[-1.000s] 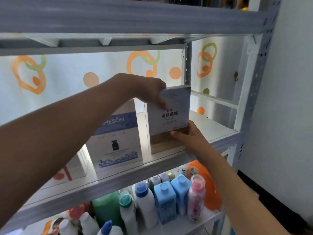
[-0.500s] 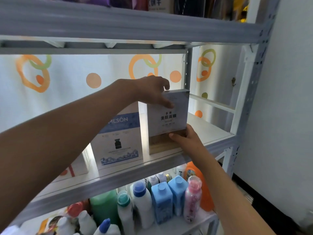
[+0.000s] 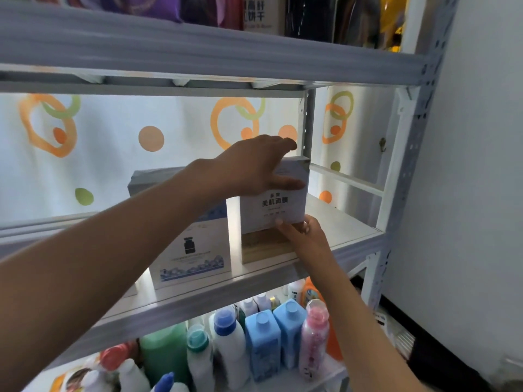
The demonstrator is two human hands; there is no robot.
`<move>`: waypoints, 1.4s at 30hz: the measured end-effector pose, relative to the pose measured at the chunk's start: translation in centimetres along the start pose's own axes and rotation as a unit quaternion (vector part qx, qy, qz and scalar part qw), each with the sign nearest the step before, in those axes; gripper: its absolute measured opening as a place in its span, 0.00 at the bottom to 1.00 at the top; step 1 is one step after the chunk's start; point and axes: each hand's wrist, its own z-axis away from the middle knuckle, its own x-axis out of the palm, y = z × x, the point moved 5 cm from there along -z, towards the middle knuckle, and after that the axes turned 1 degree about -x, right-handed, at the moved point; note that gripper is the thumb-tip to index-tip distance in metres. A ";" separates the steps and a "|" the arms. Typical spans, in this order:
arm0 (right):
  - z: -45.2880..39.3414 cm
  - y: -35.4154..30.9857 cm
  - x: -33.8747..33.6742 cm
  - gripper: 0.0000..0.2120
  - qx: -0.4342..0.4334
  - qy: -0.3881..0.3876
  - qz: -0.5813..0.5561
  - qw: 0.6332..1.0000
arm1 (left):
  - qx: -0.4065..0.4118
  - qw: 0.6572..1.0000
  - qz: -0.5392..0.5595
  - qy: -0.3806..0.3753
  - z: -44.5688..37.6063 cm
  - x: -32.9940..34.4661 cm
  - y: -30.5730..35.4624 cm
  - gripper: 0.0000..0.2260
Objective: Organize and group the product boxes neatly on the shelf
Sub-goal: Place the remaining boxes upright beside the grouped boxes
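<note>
- As both arms reach up to the middle shelf [image 3: 348,222], the left hand [image 3: 254,162] lies over the top of a white box [image 3: 273,206], fingers stretched across its upper face and thumb laid straight along the front near the top edge.
- The right hand [image 3: 304,236] meets the same box at its lower right corner, thumb pressed against the front face; whether the other fingers curl round the side cannot be told.
- The white box, printed with dark characters, stands upright toward the right of the shelf, on or just in front of a wood-toned base [image 3: 266,247]; which of the two is unclear.
- Just to its left, a narrow lit gap apart, stands a larger box [image 3: 192,250] showing a dark bottle and a blue ice band; the left forearm crosses in front of its upper half and hides its lettering.
- Part of another box [image 3: 133,290] shows at the shelf's left, mostly behind that arm.
- Behind the shelf hangs a white curtain [image 3: 113,165] with orange and green rings and dots.
- The upper shelf [image 3: 198,49] carries dark packets and one pale carton, cut off by the frame.
- Below, bottles crowd together: a green one [image 3: 164,355], white ones with blue and teal caps, two blue cartons [image 3: 263,343], a pink bottle [image 3: 314,338] and an orange jug [image 3: 310,290] partly behind the right forearm.
- A grey wall [image 3: 481,193] closes the right side.
</note>
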 end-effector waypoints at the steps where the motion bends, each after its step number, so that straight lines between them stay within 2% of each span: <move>1: 0.2 -0.1 -0.1 0.29 0.001 0.007 0.005 1.000 | 0.002 1.000 -0.006 0.005 0.2 0.0 0.1 0.33; 4: 0.8 0.0 -0.5 0.36 0.005 0.037 0.026 0.999 | 0.017 0.999 -0.008 0.045 1.4 -0.4 0.9 0.29; 7: 2.2 -0.2 -0.8 0.38 -0.014 0.101 0.057 0.993 | 0.036 0.992 0.001 0.119 3.8 -1.4 2.1 0.24; 12: 6.1 -1.2 0.3 0.28 -0.114 0.214 0.114 0.963 | -0.017 0.980 0.020 0.198 10.1 -2.8 1.4 0.21; 15: 7.6 -1.4 2.8 0.19 -0.169 0.194 0.121 0.959 | -0.091 0.969 0.045 0.223 13.6 -3.8 -1.6 0.21; 17: 7.9 -1.2 4.9 0.16 -0.184 0.154 0.123 0.963 | -0.126 0.970 0.036 0.203 14.6 -4.5 -3.9 0.24; 21: 8.6 -1.2 8.8 0.08 -0.196 0.083 0.100 0.972 | -0.171 0.981 0.005 0.096 13.9 -5.4 -7.5 0.39; 24: 8.4 -0.7 10.7 0.04 -0.166 0.044 0.093 0.981 | -0.213 0.970 0.084 -0.088 12.2 -4.2 -9.9 0.54; 26: 8.1 -0.1 11.0 0.03 -0.157 0.046 0.103 0.981 | -0.227 0.952 0.094 -0.183 11.2 -3.2 -11.3 0.58; 28: 7.9 0.2 11.1 0.04 -0.159 0.056 0.112 0.979 | -0.228 0.950 0.065 -0.205 10.5 -2.5 -12.2 0.55; 32: 7.6 0.4 11.2 0.04 -0.165 0.059 0.123 0.977 | -0.212 0.957 0.084 -0.179 9.5 -1.5 -13.0 0.34; 42: 7.6 0.6 11.1 0.05 -0.179 0.070 0.123 0.974 | -0.202 0.958 0.093 -0.178 9.5 -2.0 -12.2 0.29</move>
